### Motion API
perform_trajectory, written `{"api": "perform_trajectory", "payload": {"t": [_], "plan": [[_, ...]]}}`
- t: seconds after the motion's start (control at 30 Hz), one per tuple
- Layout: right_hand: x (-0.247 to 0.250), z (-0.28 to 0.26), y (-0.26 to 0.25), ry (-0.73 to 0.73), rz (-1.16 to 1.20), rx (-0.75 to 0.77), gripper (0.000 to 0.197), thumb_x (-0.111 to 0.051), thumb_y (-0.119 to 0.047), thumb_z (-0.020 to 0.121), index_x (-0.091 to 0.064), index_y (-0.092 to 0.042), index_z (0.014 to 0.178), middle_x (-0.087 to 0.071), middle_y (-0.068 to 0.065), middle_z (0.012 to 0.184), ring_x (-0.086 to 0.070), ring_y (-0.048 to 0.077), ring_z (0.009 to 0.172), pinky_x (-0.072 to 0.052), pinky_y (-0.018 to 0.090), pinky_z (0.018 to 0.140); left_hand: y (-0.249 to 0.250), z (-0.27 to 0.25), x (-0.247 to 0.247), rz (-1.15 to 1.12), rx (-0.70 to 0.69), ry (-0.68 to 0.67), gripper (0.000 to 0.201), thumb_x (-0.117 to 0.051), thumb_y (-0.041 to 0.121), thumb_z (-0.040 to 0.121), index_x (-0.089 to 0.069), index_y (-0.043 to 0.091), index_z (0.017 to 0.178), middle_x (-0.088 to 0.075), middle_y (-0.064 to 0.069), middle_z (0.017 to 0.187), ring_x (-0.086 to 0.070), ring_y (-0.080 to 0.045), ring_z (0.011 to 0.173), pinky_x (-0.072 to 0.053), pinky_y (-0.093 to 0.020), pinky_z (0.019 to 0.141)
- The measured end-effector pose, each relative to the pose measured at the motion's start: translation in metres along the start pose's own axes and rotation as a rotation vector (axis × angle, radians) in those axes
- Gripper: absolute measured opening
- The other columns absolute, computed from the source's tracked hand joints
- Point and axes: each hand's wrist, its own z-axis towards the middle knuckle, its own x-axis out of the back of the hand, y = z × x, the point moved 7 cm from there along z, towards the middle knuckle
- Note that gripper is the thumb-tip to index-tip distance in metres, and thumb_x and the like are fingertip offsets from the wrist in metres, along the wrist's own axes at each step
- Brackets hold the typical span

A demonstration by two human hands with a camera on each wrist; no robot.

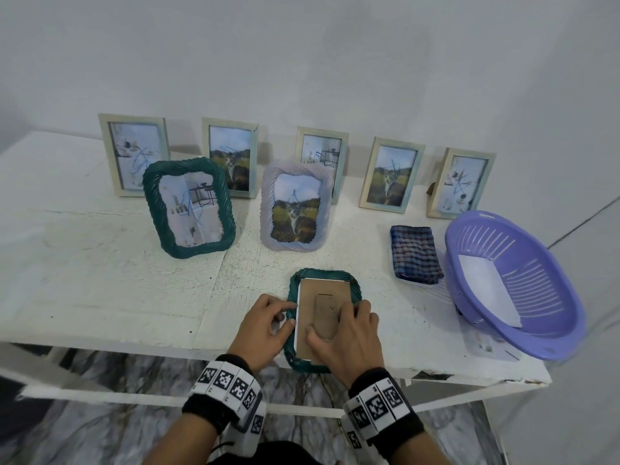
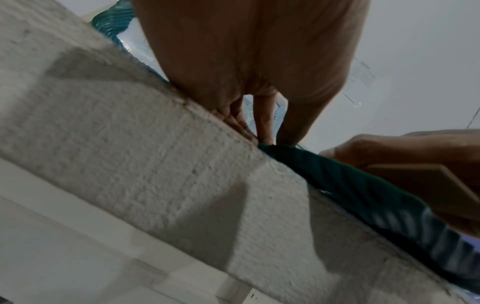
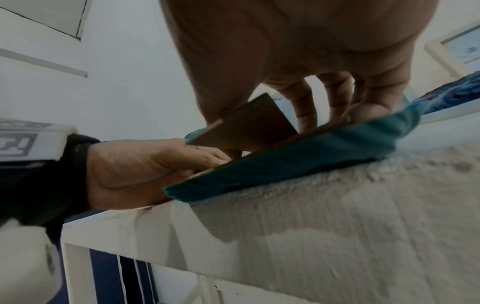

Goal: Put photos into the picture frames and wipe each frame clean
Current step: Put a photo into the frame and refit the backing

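A dark green wavy frame (image 1: 292,350) lies face down at the table's front edge, its near end over the rim. A brown backing board (image 1: 322,297) sits in it, with a white photo edge (image 1: 296,317) showing along its left side. My left hand (image 1: 287,315) curls its fingers round the frame's left rim (image 2: 350,185). My right hand (image 1: 335,320) grips the board's stand flap (image 3: 246,127), thumb on one side and fingers on the other; the flap is raised off the board.
Behind stand another green wavy frame (image 1: 189,209), a lilac wavy frame (image 1: 295,206) and a back row of several pale frames, all holding photos. A folded plaid cloth (image 1: 416,258) and a tilted purple basket (image 1: 536,273) with a white sheet are at the right.
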Motion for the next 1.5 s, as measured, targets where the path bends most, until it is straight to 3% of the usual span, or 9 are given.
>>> {"api": "perform_trajectory", "payload": {"t": [0.4, 0.6, 0.67, 0.77, 0.93, 1.03, 1.17, 1.4, 1.5], "plan": [[-0.007, 0.001, 0.002, -0.038, -0.052, 0.012, 0.075, -0.051, -0.073, 0.072, -0.043, -0.015, 0.119, -0.036, 0.005, 0.106, -0.037, 0.023, 0.095, -0.044, 0.032, 0.084, -0.001, 0.000, -0.001, 0.006, 0.003, -0.006, 0.028, -0.067, 0.017, 0.088, -0.066, 0.024, 0.115, -0.049, 0.008, 0.098, -0.053, -0.002, 0.089, -0.042, -0.010, 0.082], [-0.007, 0.000, 0.004, -0.059, -0.062, 0.006, 0.090, -0.027, -0.088, 0.062, -0.046, -0.016, 0.113, -0.037, 0.005, 0.108, -0.039, 0.022, 0.096, -0.045, 0.030, 0.081, -0.002, 0.000, -0.002, 0.022, -0.001, -0.015, 0.028, -0.066, 0.017, 0.088, -0.066, 0.023, 0.115, -0.048, 0.008, 0.098, -0.052, 0.000, 0.090, -0.042, -0.009, 0.081], [-0.002, -0.001, 0.008, -0.057, -0.005, 0.003, 0.077, -0.036, -0.083, 0.071, -0.047, -0.017, 0.108, -0.037, 0.003, 0.107, -0.040, 0.021, 0.096, -0.045, 0.031, 0.082, -0.002, 0.000, -0.002, 0.027, 0.013, -0.019, 0.028, -0.065, 0.018, 0.089, -0.065, 0.023, 0.116, -0.048, 0.007, 0.099, -0.051, 0.000, 0.091, -0.043, -0.011, 0.083], [0.009, -0.001, 0.022, -0.021, 0.098, 0.040, 0.042, -0.050, -0.055, 0.089, -0.053, -0.016, 0.104, -0.042, 0.001, 0.105, -0.045, 0.020, 0.094, -0.045, 0.029, 0.079, -0.003, -0.001, -0.002, 0.015, 0.034, -0.003, 0.029, -0.064, 0.022, 0.090, -0.062, 0.025, 0.118, -0.044, 0.006, 0.106, -0.049, 0.001, 0.097, -0.045, -0.024, 0.092], [0.020, -0.008, 0.051, -0.020, 0.155, 0.257, 0.013, -0.054, -0.019, 0.089, -0.064, -0.015, 0.097, -0.054, 0.001, 0.093, -0.054, 0.021, 0.083, -0.051, 0.035, 0.070, 0.019, -0.012, -0.014, 0.116, -0.144, -0.079, 0.042, -0.050, 0.051, 0.087, -0.055, 0.041, 0.128, -0.031, 0.005, 0.140, -0.027, -0.014, 0.127, -0.028, -0.033, 0.103], [0.020, -0.024, 0.053, -0.076, 0.091, 0.389, 0.025, -0.044, -0.025, 0.088, -0.068, -0.019, 0.092, -0.057, 0.000, 0.092, -0.056, 0.022, 0.080, -0.051, 0.034, 0.062, 0.025, -0.020, -0.027, 0.205, -0.238, -0.152, 0.041, -0.048, 0.055, 0.088, -0.054, 0.047, 0.127, -0.024, 0.001, 0.153, -0.019, -0.020, 0.138, -0.023, -0.040, 0.107], [0.017, -0.042, 0.052, -0.139, 0.023, 0.457, 0.029, -0.042, -0.027, 0.086, -0.070, -0.024, 0.094, -0.056, 0.002, 0.101, -0.055, 0.020, 0.081, -0.051, 0.033, 0.059, 0.018, -0.022, -0.035, 0.229, -0.214, -0.185, 0.039, -0.047, 0.057, 0.088, -0.056, 0.050, 0.125, -0.023, 0.002, 0.154, -0.013, -0.019, 0.141, -0.023, -0.044, 0.109], [0.016, -0.054, 0.050, -0.098, -0.076, 0.526, 0.030, -0.045, -0.025, 0.085, -0.069, -0.021, 0.102, -0.059, 0.007, 0.109, -0.058, 0.021, 0.087, -0.052, 0.028, 0.064, 0.013, -0.023, -0.038, 0.256, -0.221, -0.159, 0.039, -0.049, 0.056, 0.087, -0.056, 0.050, 0.125, -0.028, 0.001, 0.153, -0.014, -0.019, 0.142, -0.025, -0.044, 0.109], [0.017, -0.055, 0.056, -0.020, 0.003, 0.453, 0.025, -0.050, -0.032, 0.089, -0.066, -0.015, 0.099, -0.057, 0.005, 0.107, -0.055, 0.018, 0.086, -0.051, 0.028, 0.068, 0.014, -0.023, -0.037, 0.251, -0.224, -0.149, 0.038, -0.050, 0.054, 0.087, -0.055, 0.050, 0.125, -0.029, 0.002, 0.152, -0.016, -0.019, 0.141, -0.026, -0.043, 0.107]]}}
